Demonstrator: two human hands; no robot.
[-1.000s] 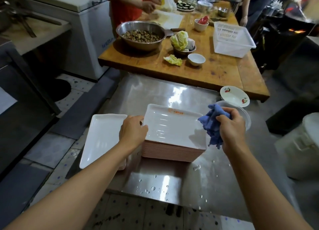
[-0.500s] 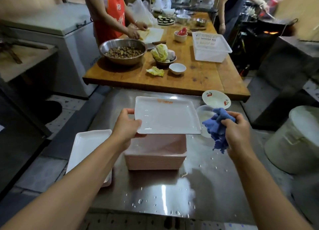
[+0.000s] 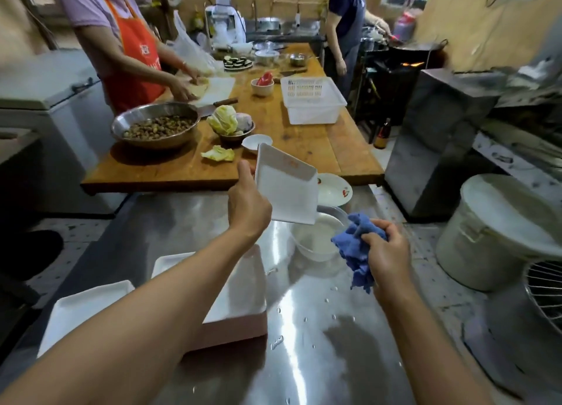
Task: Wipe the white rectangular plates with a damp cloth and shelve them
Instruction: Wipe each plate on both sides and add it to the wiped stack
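My left hand (image 3: 248,203) grips a white rectangular plate (image 3: 287,188) by its left edge and holds it tilted in the air above the steel table (image 3: 319,359). A crumpled blue cloth (image 3: 354,249) is bunched in my right hand (image 3: 387,254), to the right of and below the plate, not touching it. Under my left forearm stands a stack of white rectangular plates (image 3: 240,307) with pinkish sides. One more white plate (image 3: 82,310) lies flat at the table's left edge.
A clear bowl of water (image 3: 316,237) sits just below the raised plate, with a small flowered dish (image 3: 334,188) behind it. Beyond is a wooden table (image 3: 304,149) with bowls, cabbage and a white basket (image 3: 311,103). Two people work there. A white lidded bucket (image 3: 501,234) stands at right.
My left hand has lifted the top plate off the stack, raised it and tilted it. My right hand with the cloth stayed to the plate's right. The camera view rose.
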